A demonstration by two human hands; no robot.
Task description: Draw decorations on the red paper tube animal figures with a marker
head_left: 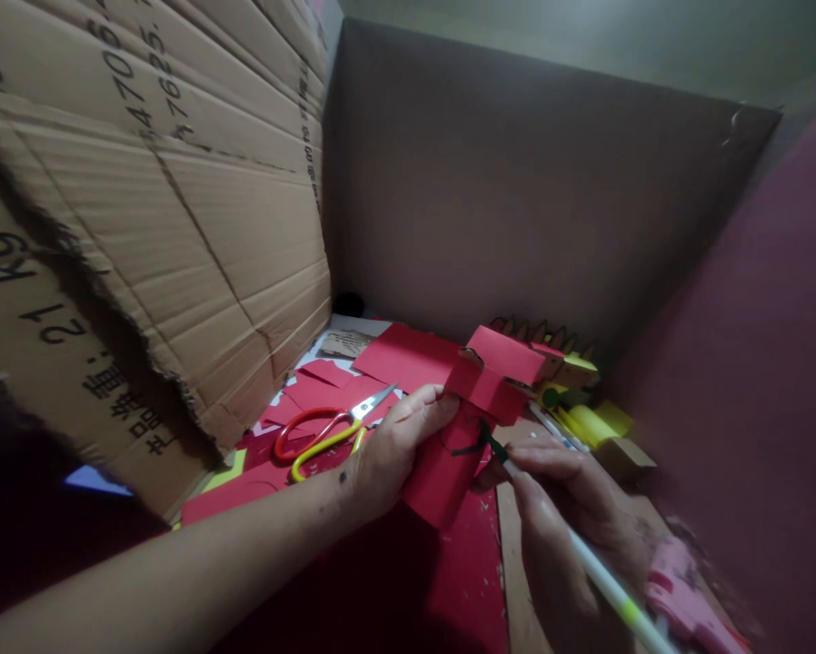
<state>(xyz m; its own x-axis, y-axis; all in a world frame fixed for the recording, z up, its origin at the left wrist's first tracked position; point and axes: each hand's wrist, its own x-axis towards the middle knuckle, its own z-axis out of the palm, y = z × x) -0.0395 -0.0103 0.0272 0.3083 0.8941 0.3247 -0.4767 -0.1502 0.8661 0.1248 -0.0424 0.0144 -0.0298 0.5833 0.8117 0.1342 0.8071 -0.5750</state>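
Note:
A red paper tube (442, 468) with red box-like paper pieces (500, 368) at its top is held tilted by my left hand (398, 440), fingers wrapped round its left side. Dark curved marks show on the tube. My right hand (572, 518) grips a white marker (602, 577) with a green tip, which touches or nearly touches the tube beside those marks. Just left of my left hand lie scissors (326, 436) with one red and one yellow handle, blades pointing away, on red paper.
Cut red paper (319, 391) lies at the back left. A cardboard wall (231, 209) stands at left, a grey panel (531, 191) behind. Yellow paper pieces (599, 422) are at right. A pink glue gun (687, 595) lies near my right wrist.

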